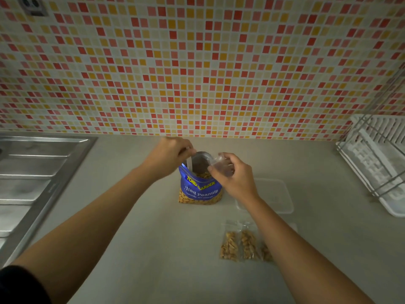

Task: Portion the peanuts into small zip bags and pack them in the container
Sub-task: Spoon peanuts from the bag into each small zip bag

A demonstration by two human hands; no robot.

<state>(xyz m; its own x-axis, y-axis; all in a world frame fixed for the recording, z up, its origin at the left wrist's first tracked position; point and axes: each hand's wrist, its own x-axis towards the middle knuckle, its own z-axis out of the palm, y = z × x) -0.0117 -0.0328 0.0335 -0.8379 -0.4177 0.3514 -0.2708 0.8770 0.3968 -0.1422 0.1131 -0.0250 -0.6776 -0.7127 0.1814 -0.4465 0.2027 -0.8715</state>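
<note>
In the middle of the frame we see a tall blue plastic bag of salted peanuts (200,189) standing up on the pale grey counter (153,238). Its top is open and we can see the shiny silver inside and some peanuts.

The left hand (168,154) is at the upper left edge of the bag's mouth. Its fingers are curled tight around the top of a thin white spoon handle (189,161). The handle goes down into the bag. We cannot see the scoop end.

The right hand (234,174) is at the right edge of the bag's mouth. Its thumb and fingers pinch a small clear zip bag (220,164) and hold it just over the opening. We cannot tell if any peanuts are in it.

To the right of the blue bag, behind the right arm, a clear plastic box (274,194) with round corners sits on the counter.

In the lower right, small clear bags filled with peanuts (230,244) lie flat side by side. We count three, and the arm hides part of the last one.

A shiny metal sink (32,172) is on the left. A white dish rack (377,154) is on the right. The wall of little red, orange and white tiles (197,62) fills the top.
</note>
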